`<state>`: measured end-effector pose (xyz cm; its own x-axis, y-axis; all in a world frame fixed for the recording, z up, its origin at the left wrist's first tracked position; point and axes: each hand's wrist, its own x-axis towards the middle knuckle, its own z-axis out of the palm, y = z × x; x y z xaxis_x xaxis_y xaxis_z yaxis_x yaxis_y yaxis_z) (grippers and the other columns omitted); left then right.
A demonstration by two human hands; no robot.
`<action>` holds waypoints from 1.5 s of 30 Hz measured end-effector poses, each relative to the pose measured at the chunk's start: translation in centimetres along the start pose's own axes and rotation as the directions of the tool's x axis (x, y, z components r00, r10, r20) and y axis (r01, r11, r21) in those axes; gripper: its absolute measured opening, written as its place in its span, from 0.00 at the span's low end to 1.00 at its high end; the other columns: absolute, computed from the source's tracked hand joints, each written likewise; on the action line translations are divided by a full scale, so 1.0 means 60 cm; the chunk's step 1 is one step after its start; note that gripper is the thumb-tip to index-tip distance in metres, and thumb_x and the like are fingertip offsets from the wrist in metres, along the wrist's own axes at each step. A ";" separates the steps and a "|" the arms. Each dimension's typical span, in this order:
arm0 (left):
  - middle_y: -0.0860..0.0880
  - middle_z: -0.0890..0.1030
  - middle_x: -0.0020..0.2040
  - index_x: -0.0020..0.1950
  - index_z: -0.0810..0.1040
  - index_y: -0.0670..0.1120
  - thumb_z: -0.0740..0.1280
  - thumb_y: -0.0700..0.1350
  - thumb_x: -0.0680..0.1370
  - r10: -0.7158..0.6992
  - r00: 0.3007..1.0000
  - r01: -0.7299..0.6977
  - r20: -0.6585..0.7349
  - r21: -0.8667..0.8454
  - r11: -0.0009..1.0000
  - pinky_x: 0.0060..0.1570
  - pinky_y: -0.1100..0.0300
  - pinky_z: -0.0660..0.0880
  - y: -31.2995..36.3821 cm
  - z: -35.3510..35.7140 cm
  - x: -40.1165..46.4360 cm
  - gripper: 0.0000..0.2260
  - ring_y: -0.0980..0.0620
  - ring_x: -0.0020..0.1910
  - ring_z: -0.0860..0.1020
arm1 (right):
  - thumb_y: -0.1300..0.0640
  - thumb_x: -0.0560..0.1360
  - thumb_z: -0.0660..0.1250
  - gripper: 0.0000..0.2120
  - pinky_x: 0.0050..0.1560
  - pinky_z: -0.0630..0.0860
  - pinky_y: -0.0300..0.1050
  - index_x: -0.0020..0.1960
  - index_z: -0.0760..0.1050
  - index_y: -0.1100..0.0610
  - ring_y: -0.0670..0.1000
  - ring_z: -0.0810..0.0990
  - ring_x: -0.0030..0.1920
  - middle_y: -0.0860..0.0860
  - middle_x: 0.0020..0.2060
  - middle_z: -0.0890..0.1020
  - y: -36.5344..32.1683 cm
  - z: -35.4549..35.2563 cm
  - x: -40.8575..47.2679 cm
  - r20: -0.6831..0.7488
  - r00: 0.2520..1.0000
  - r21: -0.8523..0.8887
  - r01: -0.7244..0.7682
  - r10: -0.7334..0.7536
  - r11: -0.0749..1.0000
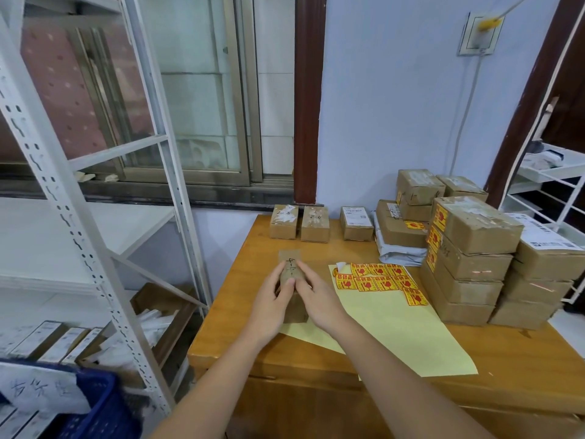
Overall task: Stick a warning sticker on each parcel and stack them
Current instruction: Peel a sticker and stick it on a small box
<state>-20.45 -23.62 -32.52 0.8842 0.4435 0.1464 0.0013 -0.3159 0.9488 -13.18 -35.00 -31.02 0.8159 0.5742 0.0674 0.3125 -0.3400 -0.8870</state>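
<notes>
A small brown cardboard parcel (pixel 289 264) with handwriting on top stands on the wooden table (pixel 395 359). My left hand (pixel 272 299) grips its left side, and my right hand (pixel 316 296) grips its right side, fingers over the top. Right of my hands lies a pale yellow backing sheet (pixel 395 324) carrying several red-and-yellow warning stickers (pixel 380 277). A stack of parcels (pixel 468 261) with stickers on their left faces rises at the table's right. Three small unstickered parcels (pixel 315 224) line the far edge.
More stacked parcels (pixel 538 274) stand at the far right, with a grey mailer bag (pixel 399 251) under other boxes behind. A white metal shelf rack (pixel 95 248) stands left of the table, a blue crate (pixel 95 407) below it.
</notes>
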 end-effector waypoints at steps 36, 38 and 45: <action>0.51 0.70 0.77 0.77 0.69 0.49 0.58 0.52 0.85 0.110 0.895 -0.404 0.432 0.679 0.613 0.74 0.53 0.62 0.034 0.248 0.023 0.21 0.50 0.75 0.66 | 0.63 0.80 0.62 0.18 0.61 0.72 0.41 0.69 0.74 0.53 0.50 0.77 0.59 0.48 0.64 0.78 0.177 -0.197 -0.127 -0.156 0.986 -0.526 -0.025 -0.067 0.850; 0.51 0.69 0.77 0.77 0.69 0.49 0.57 0.55 0.85 0.120 0.903 -0.397 0.413 0.694 0.600 0.75 0.53 0.61 0.025 0.246 0.024 0.22 0.50 0.76 0.65 | 0.65 0.79 0.63 0.20 0.63 0.71 0.40 0.70 0.74 0.54 0.48 0.77 0.58 0.50 0.65 0.77 0.181 -0.213 -0.119 -0.200 0.977 -0.521 -0.046 -0.069 0.853; 0.52 0.69 0.76 0.77 0.69 0.50 0.56 0.55 0.85 0.155 0.907 -0.402 0.391 0.698 0.592 0.77 0.53 0.60 0.019 0.248 0.022 0.22 0.51 0.75 0.64 | 0.54 0.79 0.68 0.19 0.61 0.73 0.47 0.70 0.73 0.53 0.53 0.73 0.63 0.50 0.62 0.77 0.183 -0.242 -0.061 -0.317 0.948 -0.609 -0.181 -0.028 0.773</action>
<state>-12.34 -35.89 -35.39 0.9850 0.0253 0.1707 -0.0288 -0.9511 0.3074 -5.70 -51.64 -34.36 0.9189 0.3177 0.2339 0.3901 -0.8197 -0.4194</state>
